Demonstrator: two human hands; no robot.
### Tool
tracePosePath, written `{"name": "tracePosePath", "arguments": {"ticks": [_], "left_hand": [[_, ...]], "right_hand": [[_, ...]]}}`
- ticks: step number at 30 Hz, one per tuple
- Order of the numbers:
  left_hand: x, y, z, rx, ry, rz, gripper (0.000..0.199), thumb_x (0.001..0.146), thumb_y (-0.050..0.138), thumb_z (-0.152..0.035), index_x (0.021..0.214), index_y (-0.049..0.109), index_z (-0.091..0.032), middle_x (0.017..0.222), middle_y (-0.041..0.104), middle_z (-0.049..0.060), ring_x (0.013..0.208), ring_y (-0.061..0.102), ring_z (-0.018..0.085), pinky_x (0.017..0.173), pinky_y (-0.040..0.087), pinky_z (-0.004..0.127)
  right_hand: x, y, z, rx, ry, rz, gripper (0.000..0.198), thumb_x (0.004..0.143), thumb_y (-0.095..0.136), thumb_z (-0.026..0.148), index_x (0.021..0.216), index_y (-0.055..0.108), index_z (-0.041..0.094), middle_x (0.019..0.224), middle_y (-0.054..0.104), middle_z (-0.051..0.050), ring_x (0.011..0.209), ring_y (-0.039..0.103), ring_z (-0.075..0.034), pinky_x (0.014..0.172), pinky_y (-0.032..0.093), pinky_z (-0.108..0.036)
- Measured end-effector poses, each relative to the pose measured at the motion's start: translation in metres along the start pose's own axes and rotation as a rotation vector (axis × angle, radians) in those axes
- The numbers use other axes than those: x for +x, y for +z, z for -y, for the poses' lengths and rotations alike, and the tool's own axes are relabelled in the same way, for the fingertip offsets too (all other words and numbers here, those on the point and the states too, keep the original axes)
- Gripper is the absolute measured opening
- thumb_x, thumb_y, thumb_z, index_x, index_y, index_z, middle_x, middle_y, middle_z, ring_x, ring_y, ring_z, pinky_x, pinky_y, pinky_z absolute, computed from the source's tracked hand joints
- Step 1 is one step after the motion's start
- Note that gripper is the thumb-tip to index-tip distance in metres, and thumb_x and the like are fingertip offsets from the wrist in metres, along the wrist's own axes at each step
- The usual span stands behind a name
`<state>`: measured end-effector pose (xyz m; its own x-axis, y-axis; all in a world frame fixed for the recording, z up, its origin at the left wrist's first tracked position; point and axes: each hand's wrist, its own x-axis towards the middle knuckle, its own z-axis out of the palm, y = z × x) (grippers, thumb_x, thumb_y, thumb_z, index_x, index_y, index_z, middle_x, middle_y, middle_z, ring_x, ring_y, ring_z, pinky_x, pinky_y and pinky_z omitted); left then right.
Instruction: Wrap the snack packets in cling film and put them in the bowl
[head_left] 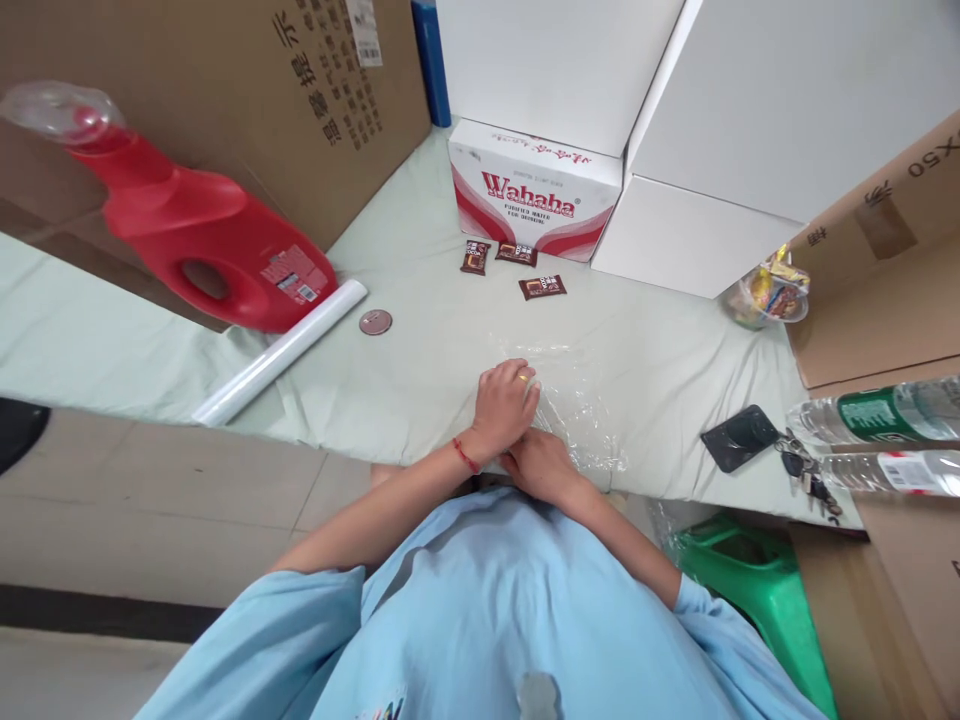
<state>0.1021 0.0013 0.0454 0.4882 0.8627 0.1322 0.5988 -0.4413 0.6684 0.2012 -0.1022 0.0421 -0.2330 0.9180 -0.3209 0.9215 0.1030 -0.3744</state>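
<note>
My left hand [504, 405], with a red cord on its wrist and a yellow ring, has its fingers curled in at the front part of the table. Just below it, my right hand [541, 463] is also closed, close to the table edge and partly covered by the left. What the fingers hold is hidden. A crinkled sheet of clear plastic film [581, 415] lies flat beside and beyond both hands. Farther back are three small brown cocoa snack packets [543, 287]. A round brownish disc [376, 322] lies to the left.
On the left, a white roll [281, 352] lies by a red jug [217, 235]. A Wahaha carton [534, 190] and white boxes stand behind. To the right are a snack tub [769, 290], a black phone [739, 438], keys [808, 475] and two water bottles [874, 415]. A green stool [757, 590] stands below.
</note>
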Motion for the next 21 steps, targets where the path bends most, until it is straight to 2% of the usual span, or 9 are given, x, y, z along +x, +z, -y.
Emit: {"name": "tracePosePath", "arguments": {"ticks": [2,5,8,11,13,15,18,21], "left_hand": [[-0.007,0.008,0.013,0.041,-0.043,0.023,0.041,0.102,0.047,-0.029,0.137,0.067,-0.022,0.156,0.056,0.018,0.153,0.042,0.037,0.127,0.02,0.067],[-0.009,0.011,0.041,0.142,-0.071,0.049,0.05,0.105,0.041,-0.032,0.153,0.054,-0.026,0.169,0.043,0.016,0.16,0.032,0.035,0.126,0.002,0.075],[-0.01,0.011,0.054,0.228,-0.018,0.088,0.055,0.107,0.041,-0.036,0.161,0.044,-0.028,0.174,0.034,0.014,0.163,0.027,0.031,0.125,-0.009,0.074],[-0.011,0.011,0.054,0.239,-0.003,0.108,0.056,0.107,0.041,-0.036,0.162,0.043,-0.027,0.174,0.032,0.015,0.163,0.026,0.032,0.124,-0.012,0.074],[-0.012,0.01,0.054,0.232,-0.009,0.105,0.057,0.107,0.042,-0.038,0.162,0.043,-0.028,0.174,0.033,0.015,0.163,0.028,0.033,0.125,-0.012,0.074],[-0.013,0.007,0.057,0.236,-0.011,0.095,0.059,0.107,0.044,-0.041,0.164,0.04,-0.029,0.174,0.032,0.015,0.162,0.029,0.033,0.125,-0.012,0.074],[-0.017,0.002,0.064,0.277,-0.008,0.101,0.063,0.106,0.045,-0.045,0.167,0.035,-0.029,0.174,0.031,0.014,0.162,0.03,0.033,0.124,-0.015,0.073],[-0.02,-0.001,0.068,0.345,-0.017,0.119,0.065,0.108,0.039,-0.048,0.169,0.03,-0.029,0.176,0.028,0.012,0.163,0.028,0.031,0.126,-0.014,0.072]], "right_hand": [[-0.004,-0.003,0.0,0.006,-0.014,0.006,0.037,0.104,0.057,0.039,0.134,0.072,0.024,0.142,0.069,-0.013,0.119,0.07,-0.032,0.098,0.056,-0.042],[-0.014,-0.016,-0.003,0.14,-0.094,-0.01,0.041,0.105,0.055,0.037,0.142,0.068,0.025,0.157,0.059,-0.01,0.126,0.069,-0.029,0.102,0.057,-0.041],[-0.013,-0.032,-0.011,0.276,-0.13,-0.17,0.043,0.111,0.041,0.037,0.142,0.069,0.027,0.151,0.065,-0.005,0.133,0.064,-0.023,0.112,0.052,-0.039],[0.005,-0.039,-0.029,0.179,-0.111,-0.313,0.05,0.111,0.039,0.041,0.154,0.059,0.023,0.161,0.056,-0.008,0.151,0.047,-0.027,0.125,0.039,-0.046],[0.021,-0.036,-0.048,0.073,-0.058,-0.289,0.055,0.11,0.043,0.041,0.159,0.051,0.018,0.171,0.041,-0.01,0.16,0.033,-0.03,0.13,0.029,-0.053],[0.03,-0.03,-0.073,-0.011,0.039,-0.244,0.058,0.11,0.043,0.039,0.163,0.045,0.017,0.175,0.031,-0.011,0.163,0.024,-0.032,0.132,0.02,-0.059],[0.022,-0.023,-0.118,-0.09,0.172,-0.243,0.058,0.111,0.038,0.04,0.166,0.04,0.021,0.176,0.029,-0.009,0.164,0.021,-0.032,0.132,0.013,-0.063],[0.0,-0.023,-0.165,-0.122,0.296,-0.334,0.057,0.112,0.032,0.043,0.164,0.043,0.024,0.175,0.033,-0.009,0.163,0.025,-0.034,0.129,0.016,-0.068]]}}
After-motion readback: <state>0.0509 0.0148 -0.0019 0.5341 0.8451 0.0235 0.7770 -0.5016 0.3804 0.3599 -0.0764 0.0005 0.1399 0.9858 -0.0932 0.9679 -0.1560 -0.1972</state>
